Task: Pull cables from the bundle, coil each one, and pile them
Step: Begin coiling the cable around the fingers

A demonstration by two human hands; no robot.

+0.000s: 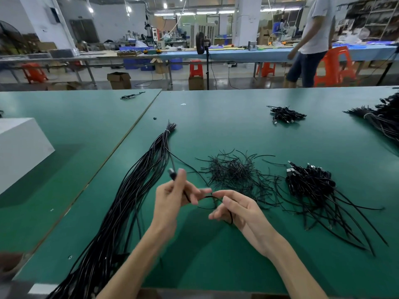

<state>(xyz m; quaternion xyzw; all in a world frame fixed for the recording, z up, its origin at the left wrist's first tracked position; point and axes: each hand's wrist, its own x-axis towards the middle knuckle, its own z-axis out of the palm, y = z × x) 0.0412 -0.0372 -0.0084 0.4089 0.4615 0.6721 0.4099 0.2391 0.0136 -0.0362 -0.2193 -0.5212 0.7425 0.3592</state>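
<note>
Cable (210,197) is up off the green counter (216,126) at centre frame, strung between both hands. Looks like the left hand (172,199) has a pinch grip on the plug end, and the right hand (237,210) has its fingers curled round a loop of it. The tied bundle (133,190) lies lower left, the coiled pile (308,182) sits on the right, and there are loose ties (235,171) between them.

One held cable (172,174), two tied bundles (138,190) (380,120), two coiled piles (308,180) (286,114), one tie heap (235,171), one white box (19,147).
</note>
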